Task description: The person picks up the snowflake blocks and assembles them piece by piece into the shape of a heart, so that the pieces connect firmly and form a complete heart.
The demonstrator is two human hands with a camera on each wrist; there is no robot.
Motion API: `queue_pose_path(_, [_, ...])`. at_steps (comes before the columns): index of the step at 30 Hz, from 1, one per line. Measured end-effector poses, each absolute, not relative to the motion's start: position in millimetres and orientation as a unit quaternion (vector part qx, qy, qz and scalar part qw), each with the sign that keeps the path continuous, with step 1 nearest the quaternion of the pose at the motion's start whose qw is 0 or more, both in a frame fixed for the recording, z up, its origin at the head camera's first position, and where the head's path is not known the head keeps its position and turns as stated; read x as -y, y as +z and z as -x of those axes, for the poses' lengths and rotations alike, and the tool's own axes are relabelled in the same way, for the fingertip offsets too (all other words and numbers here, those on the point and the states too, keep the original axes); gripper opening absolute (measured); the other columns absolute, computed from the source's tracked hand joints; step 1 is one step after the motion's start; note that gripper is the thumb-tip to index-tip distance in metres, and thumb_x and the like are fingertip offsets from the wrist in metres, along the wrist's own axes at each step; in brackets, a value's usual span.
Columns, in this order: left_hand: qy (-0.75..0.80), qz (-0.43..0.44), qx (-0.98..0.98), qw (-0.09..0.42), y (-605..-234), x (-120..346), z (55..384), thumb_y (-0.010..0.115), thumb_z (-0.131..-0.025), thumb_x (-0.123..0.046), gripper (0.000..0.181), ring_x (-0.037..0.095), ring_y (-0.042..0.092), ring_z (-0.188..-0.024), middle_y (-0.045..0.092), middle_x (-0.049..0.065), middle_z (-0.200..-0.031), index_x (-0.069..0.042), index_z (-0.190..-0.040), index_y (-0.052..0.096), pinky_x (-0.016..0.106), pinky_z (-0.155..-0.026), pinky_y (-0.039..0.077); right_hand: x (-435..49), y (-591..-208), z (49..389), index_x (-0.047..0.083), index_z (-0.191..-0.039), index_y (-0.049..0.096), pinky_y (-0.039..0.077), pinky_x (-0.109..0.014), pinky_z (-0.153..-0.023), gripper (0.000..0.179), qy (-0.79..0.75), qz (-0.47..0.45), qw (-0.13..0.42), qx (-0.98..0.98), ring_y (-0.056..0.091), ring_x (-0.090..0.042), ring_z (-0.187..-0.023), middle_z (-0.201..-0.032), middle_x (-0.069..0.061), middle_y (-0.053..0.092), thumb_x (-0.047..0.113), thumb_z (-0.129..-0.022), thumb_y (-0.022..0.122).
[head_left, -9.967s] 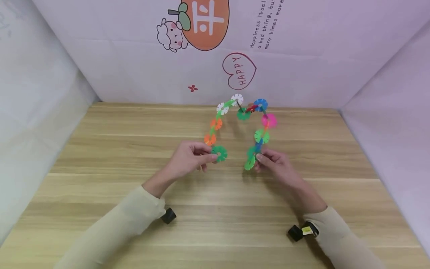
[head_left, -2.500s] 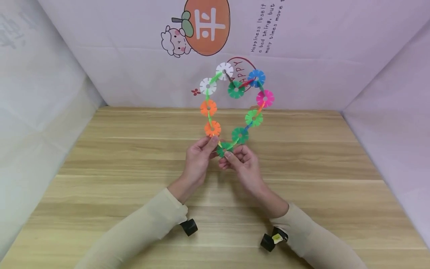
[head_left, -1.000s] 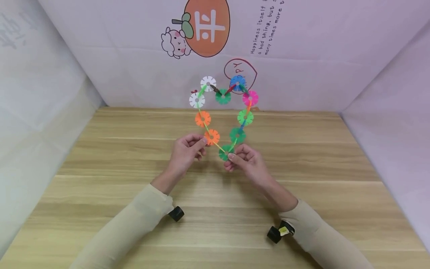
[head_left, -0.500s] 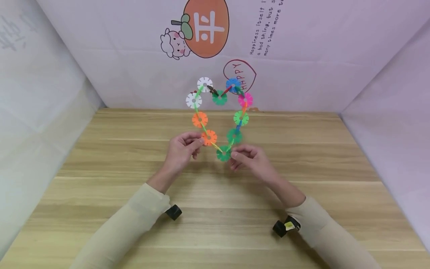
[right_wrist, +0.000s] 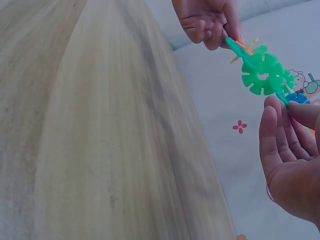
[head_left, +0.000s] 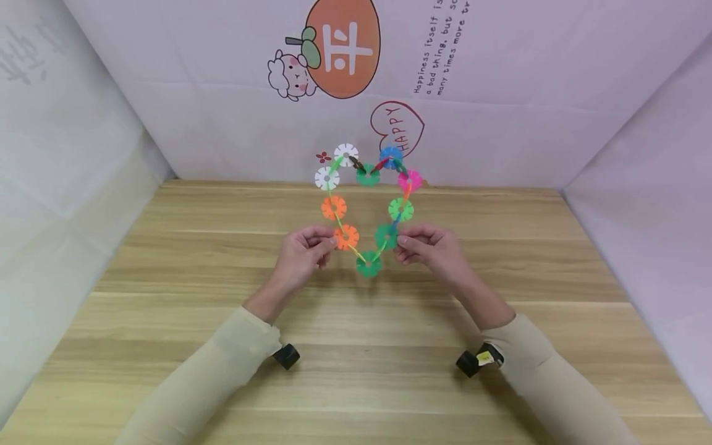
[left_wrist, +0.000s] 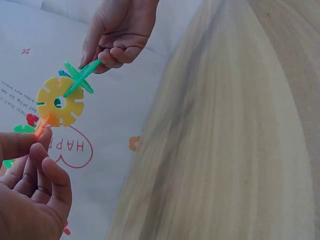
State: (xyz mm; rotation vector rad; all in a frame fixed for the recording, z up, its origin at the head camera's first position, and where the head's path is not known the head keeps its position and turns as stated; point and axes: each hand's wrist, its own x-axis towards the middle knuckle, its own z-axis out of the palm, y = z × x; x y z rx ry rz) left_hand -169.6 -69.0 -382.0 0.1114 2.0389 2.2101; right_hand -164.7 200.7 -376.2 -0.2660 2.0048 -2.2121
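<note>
A heart-shaped loop of slotted plastic snowflake discs is held up above the table in the head view. At its lower left, my left hand pinches an orange disc. My right hand pinches a green disc on the lower right side. Between the hands, another green disc forms the bottom point. White discs lie along the upper left, blue and pink ones along the upper right. In the left wrist view a yellow disc links the orange disc to the bottom one.
Below the hands lies a wood-grain table. A white printed cloth wall rises behind the table's far edge, and pale side walls flank it. Small black cameras sit at both wrists.
Ten seconds ago the disc chain was apart at the bottom; now it is joined into a loop. Lately my right hand has shifted from the bottom disc to the green disc above, and the loop has lowered slightly.
</note>
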Motion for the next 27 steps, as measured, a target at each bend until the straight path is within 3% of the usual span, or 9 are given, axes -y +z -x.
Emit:
queue_pose_path(5, [0.727, -0.024, -0.682, 0.081, -387, 68, 170, 0.069, -0.095, -0.002, 0.01, 0.014, 0.051, -0.058, 0.07, 0.016, -0.089, 0.003, -0.103, 0.068, 0.022, -0.051, 0.043, -200, -382, 166, -0.014, -0.107, 0.063, 0.06, -0.031, -0.069, 0.019, -0.72, 0.076, 0.064, -0.686, 0.07, -0.017, -0.071, -0.081, -0.01, 0.072, 0.001, -0.096, 0.067])
queue_pose_path(13, [0.697, -0.02, -0.71, 0.095, -389, 69, 172, 0.07, -0.094, -0.004, 0.009, 0.016, 0.052, -0.058, 0.072, 0.007, -0.086, 0.0, -0.103, 0.071, 0.023, -0.05, 0.042, -200, -389, 167, -0.016, -0.103, 0.062, 0.06, -0.034, -0.068, 0.02, -0.704, 0.067, 0.051, -0.705, 0.071, -0.017, -0.069, -0.08, -0.011, 0.072, 0.001, -0.095, 0.068])
queue_pose_path(17, [0.684, -0.026, -0.721, 0.102, -389, 71, 173, 0.07, -0.094, -0.005, 0.009, 0.016, 0.053, -0.058, 0.074, 0.01, -0.088, 0.001, -0.101, 0.071, 0.023, -0.05, 0.041, -199, -392, 167, -0.017, -0.101, 0.063, 0.06, -0.034, -0.066, 0.019, -0.705, 0.062, 0.049, -0.705, 0.07, -0.017, -0.068, -0.081, -0.015, 0.072, 0.0, -0.094, 0.069])
queue_pose_path(23, [0.668, -0.026, -0.734, 0.123, -393, 74, 175, 0.071, -0.094, -0.006, 0.011, 0.015, 0.054, -0.059, 0.075, 0.01, -0.089, 0.0, -0.102, 0.072, 0.024, -0.053, 0.043, -198, -399, 168, -0.015, -0.1, 0.063, 0.06, -0.032, -0.064, 0.016, -0.7, 0.049, 0.067, -0.709, 0.069, -0.016, -0.067, -0.079, -0.01, 0.072, -0.001, -0.094, 0.069])
queue_pose_path(27, [0.655, -0.024, -0.743, 0.133, -397, 75, 177, 0.072, -0.094, -0.007, 0.01, 0.014, 0.056, -0.059, 0.075, 0.009, -0.088, -0.001, -0.102, 0.072, 0.026, -0.056, 0.046, -199, -404, 167, -0.016, -0.103, 0.063, 0.059, -0.032, -0.062, 0.016, -0.692, 0.049, 0.075, -0.716, 0.069, -0.017, -0.068, -0.084, -0.02, 0.071, -0.002, -0.094, 0.067])
